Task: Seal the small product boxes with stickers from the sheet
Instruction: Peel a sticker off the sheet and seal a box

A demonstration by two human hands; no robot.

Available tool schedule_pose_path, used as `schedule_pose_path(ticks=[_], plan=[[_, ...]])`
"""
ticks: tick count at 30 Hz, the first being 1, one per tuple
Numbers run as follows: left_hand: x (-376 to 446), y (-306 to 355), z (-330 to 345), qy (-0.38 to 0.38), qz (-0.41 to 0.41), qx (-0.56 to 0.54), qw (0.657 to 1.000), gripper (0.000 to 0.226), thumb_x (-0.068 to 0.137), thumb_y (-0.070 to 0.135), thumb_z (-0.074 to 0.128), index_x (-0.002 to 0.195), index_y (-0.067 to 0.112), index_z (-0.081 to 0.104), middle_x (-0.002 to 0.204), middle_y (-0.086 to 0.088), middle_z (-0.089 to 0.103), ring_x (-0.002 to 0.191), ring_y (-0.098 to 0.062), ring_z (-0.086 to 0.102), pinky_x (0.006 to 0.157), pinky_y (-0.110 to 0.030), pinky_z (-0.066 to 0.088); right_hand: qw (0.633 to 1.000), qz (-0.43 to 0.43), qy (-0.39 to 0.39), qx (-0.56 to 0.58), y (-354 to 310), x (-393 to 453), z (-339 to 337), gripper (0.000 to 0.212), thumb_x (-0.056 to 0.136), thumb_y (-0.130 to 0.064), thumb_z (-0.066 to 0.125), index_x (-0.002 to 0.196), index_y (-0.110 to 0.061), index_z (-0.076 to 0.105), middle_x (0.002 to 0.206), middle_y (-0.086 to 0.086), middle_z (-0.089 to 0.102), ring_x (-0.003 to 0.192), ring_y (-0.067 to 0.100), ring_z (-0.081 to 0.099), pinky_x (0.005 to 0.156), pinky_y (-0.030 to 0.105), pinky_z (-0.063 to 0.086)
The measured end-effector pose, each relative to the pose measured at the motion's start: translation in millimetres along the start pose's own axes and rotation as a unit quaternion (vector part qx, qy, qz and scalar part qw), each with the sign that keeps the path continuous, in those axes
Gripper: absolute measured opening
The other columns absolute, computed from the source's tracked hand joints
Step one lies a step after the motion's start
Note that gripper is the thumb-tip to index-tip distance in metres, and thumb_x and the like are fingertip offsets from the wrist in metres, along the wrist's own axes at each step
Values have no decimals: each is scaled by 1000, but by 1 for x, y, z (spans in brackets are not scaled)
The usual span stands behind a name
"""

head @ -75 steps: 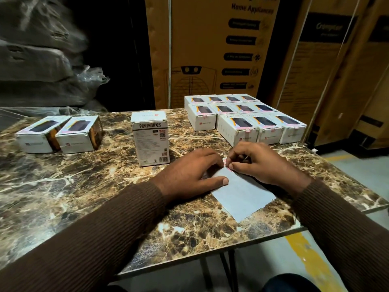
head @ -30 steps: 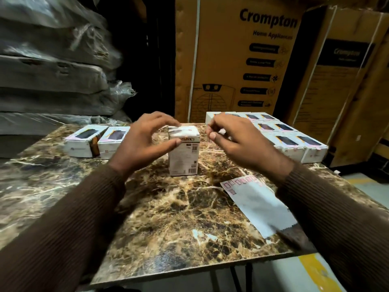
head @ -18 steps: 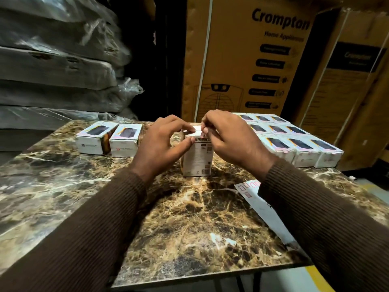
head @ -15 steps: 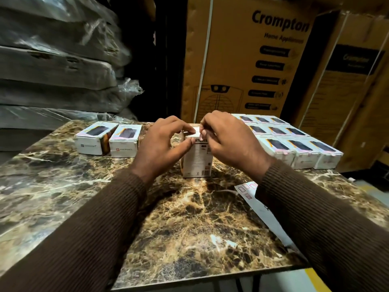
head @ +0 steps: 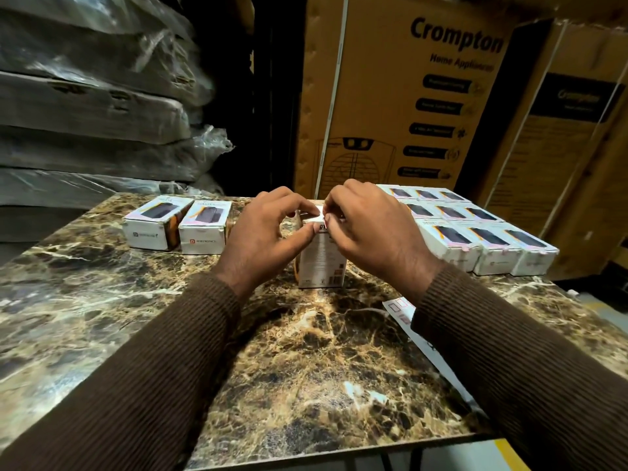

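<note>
A small white product box point(head: 319, 266) stands upright in the middle of the marble table point(head: 306, 368). My left hand point(head: 265, 239) grips its top left edge, thumb on the near face and fingers curled over the top. My right hand point(head: 370, 232) pinches at the box's top near edge; whether a sticker is between its fingertips cannot be seen. The white sticker sheet point(head: 401, 309) lies on the table to the right, mostly hidden under my right sleeve.
Two white boxes point(head: 176, 226) lie flat at the back left. Several more boxes point(head: 475, 239) lie in rows at the back right. Large Crompton cartons point(head: 407, 96) and plastic-wrapped stacks point(head: 95, 96) stand behind the table.
Both hands left the sticker sheet and moved up to the upright box. They closed on its top edge and have stayed there for the last half second.
</note>
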State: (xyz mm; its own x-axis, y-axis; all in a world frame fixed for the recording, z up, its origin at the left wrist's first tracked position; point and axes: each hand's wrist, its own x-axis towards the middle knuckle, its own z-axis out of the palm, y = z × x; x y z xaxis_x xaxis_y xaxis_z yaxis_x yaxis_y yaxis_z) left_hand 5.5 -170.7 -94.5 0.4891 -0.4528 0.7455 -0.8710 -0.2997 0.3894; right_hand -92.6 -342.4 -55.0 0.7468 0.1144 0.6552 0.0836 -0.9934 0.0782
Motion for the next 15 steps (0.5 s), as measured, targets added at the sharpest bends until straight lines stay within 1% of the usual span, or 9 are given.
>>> schedule_pose_path(ticks=[6,9,11,13,15], plan=[[0,0,1,-1,0,-6,1000,29,96,45,66,112,22,74,107,11,66,104,-15,61,88,-46,55,1000,-8,2,14,6,-3,4,18,102,-38,55,113,-25,61,107,-9,56,98,12,51,73,29,39],[0,0,1,1,-2,-13,1000,28,96,44,66,112,22,74,107,11,66,104,-14,60,88,-45,55,1000,-15,1,12,8,-4,6,20,100,-38,58,116,-26,62,109,-9,56,99,11,49,74,29,37],[0,0,1,1,-1,-12,1000,26,97,42,68,112,21,74,107,11,65,104,-14,60,88,-46,55,999,-12,10,31,8,-4,6,23,99,-37,59,119,-26,61,109,-10,58,99,9,49,74,30,37],[0,-1,1,2,-1,-10,1000,23,97,39,70,112,21,74,107,10,65,104,-15,60,88,-47,55,998,-12,28,58,9,-5,6,24,99,-34,62,121,-27,57,106,-11,61,97,11,55,69,32,42],[0,-1,1,3,-1,-10,1000,23,97,39,70,111,21,73,107,10,65,104,-15,60,87,-47,55,996,-22,49,67,10,-9,7,22,98,-30,65,118,-27,56,100,-12,63,93,14,58,65,35,48]])
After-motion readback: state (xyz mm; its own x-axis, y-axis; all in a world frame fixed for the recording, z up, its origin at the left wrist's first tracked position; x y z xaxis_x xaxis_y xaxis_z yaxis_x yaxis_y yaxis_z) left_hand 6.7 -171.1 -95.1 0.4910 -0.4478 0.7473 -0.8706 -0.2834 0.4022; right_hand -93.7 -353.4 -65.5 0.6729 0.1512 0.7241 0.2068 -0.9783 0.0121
